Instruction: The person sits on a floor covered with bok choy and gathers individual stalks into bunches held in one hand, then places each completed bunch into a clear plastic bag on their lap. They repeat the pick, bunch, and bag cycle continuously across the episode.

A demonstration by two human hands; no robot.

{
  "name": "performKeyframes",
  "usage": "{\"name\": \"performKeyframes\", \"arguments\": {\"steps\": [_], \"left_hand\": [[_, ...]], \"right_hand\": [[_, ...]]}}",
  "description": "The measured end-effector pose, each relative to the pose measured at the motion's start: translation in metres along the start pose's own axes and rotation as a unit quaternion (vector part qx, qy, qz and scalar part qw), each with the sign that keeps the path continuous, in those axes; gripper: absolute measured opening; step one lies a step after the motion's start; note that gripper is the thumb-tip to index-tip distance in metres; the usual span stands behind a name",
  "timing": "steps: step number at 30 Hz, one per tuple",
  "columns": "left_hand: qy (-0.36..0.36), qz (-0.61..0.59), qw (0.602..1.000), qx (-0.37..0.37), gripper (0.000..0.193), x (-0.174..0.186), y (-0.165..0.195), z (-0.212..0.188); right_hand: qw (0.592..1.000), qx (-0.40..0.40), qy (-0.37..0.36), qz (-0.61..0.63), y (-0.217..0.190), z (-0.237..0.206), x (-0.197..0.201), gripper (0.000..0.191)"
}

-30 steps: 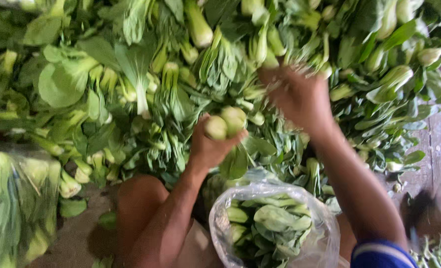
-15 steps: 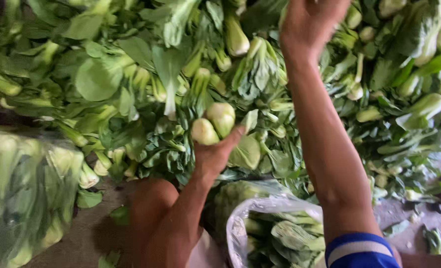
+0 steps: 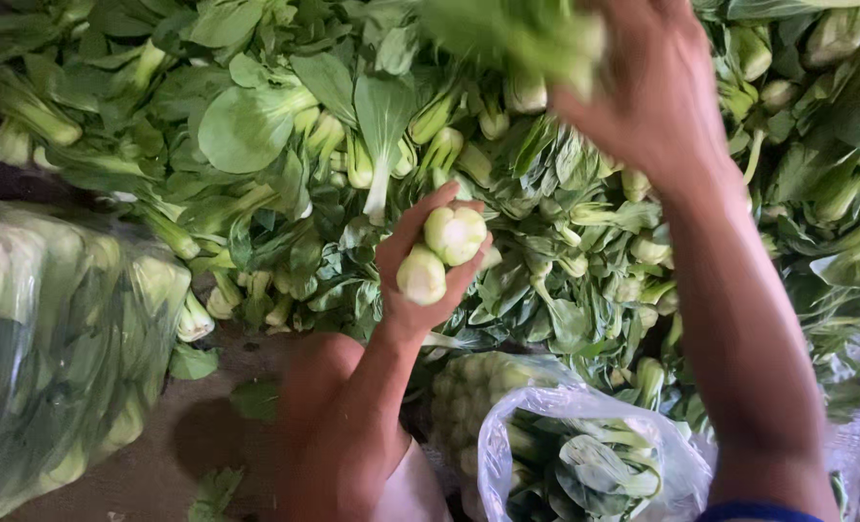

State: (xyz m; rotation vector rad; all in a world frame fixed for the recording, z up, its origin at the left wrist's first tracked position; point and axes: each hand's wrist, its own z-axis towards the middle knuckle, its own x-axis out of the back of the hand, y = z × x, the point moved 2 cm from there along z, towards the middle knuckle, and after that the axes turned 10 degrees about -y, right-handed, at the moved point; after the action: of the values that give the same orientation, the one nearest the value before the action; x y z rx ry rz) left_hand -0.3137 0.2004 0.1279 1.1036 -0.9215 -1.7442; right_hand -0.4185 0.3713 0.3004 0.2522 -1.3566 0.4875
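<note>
My left hand (image 3: pixel 422 275) holds two bok choy heads (image 3: pixel 441 249) by their pale green bases, palm up, just above the big pile of bok choy (image 3: pixel 285 145). My right hand (image 3: pixel 647 92) is higher and farther out over the pile, gripping a blurred bunch of bok choy leaves (image 3: pixel 512 34) near the top edge of the view. A clear plastic bag (image 3: pixel 584 454) partly filled with bok choy stands open below both hands, near my knee (image 3: pixel 328 387).
A filled clear bag of greens (image 3: pixel 58 348) lies at the left. Loose leaves (image 3: pixel 212 483) lie on the brown ground at bottom left. The pile of bok choy spreads across the whole upper part of the view.
My right hand reached farther up over the pile and closed on a bunch of leaves. My left hand kept its two bok choy heads and barely moved.
</note>
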Motion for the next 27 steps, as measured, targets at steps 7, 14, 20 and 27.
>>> {"name": "performKeyframes", "arguments": {"steps": [7,14,20,27], "left_hand": [[-0.043,0.06,0.995,-0.069,0.097,-0.004,-0.002,-0.007],[-0.174,0.089,0.98,-0.031,0.093,-0.01,-0.007,-0.025],[-0.197,-0.035,0.98,-0.002,0.085,-0.017,0.009,-0.021],[-0.066,-0.39,0.915,0.084,0.108,-0.038,-0.003,-0.026]], "right_hand": [[0.943,-0.166,-0.137,0.255,-0.04,-0.096,0.003,0.059],[0.817,-0.103,-0.077,0.563,-0.041,-0.124,-0.018,0.088],[0.918,-0.149,-0.022,0.367,-0.033,-0.156,-0.029,0.078],[0.91,-0.002,-0.091,0.405,-0.083,-0.133,-0.04,0.076]]}}
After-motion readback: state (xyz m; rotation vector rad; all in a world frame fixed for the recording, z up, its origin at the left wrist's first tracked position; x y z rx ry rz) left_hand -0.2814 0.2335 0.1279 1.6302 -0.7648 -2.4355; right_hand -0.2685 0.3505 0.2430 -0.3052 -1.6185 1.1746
